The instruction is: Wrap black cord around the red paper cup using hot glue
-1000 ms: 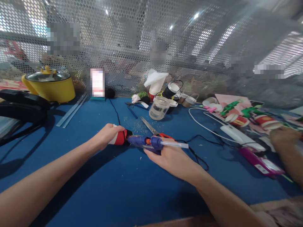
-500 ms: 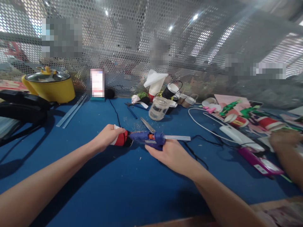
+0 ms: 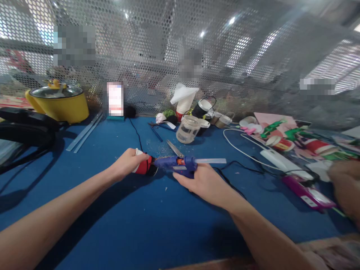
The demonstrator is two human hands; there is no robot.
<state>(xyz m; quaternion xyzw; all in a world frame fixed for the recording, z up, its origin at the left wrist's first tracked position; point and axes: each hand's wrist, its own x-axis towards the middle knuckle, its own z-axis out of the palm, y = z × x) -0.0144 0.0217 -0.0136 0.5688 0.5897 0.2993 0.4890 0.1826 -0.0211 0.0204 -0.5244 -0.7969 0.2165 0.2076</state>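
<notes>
Nearest you, your two forearms stretch out over the blue table (image 3: 157, 225) and meet near its middle. Your right hand (image 3: 205, 183) is wrapped around the grip of a blue hot glue gun (image 3: 177, 165), fingers curled under it. The gun lies level, its nozzle pointing to your left; it has a small orange patch on its side, and a pale, clear glue stick (image 3: 210, 161) juts out of its back end toward your right. Your left hand (image 3: 128, 163) is clenched over a small red paper cup (image 3: 144, 166) lying on its side on the table, red with a white band at the end under your fingers and a dark end facing the gun. The nozzle tip sits right at that dark end; whether it touches cannot be made out.

Just behind the gun, scissors (image 3: 174, 148) lie on the table among pale crumbs. A black cord (image 3: 233, 185) trails off to the right. Farther right lie a magenta flat object (image 3: 309, 193) and a white cable (image 3: 242, 148), with another person's hand (image 3: 344, 187) blurred at the edge.

Farther back stand a clear plastic jar (image 3: 189, 129), a stack of white cups (image 3: 184, 99) and some dark cups (image 3: 203, 108). At the far left is a yellow pot (image 3: 60, 105) with a lid, all before a perforated metal screen (image 3: 157, 60).
</notes>
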